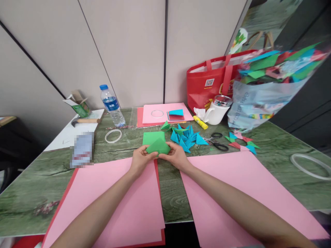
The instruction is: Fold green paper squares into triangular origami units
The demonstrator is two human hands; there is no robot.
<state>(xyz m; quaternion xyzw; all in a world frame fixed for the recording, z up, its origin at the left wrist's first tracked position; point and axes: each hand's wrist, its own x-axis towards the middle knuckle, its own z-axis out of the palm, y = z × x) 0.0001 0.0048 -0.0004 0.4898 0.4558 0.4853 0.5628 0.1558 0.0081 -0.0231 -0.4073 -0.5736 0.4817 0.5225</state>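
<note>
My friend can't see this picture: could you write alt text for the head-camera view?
A person's left hand and right hand hold folded green paper over a table. Blue folded pieces and scissors lie to the right; large pink sheets lie nearer.

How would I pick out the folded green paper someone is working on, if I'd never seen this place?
Start with the green wood-grain table and look near its middle, where the left hand and right hand hold the folded green paper with slanting edges. Unlike the square, bright green paper lying just behind it, this piece is gripped by both hands.
</note>
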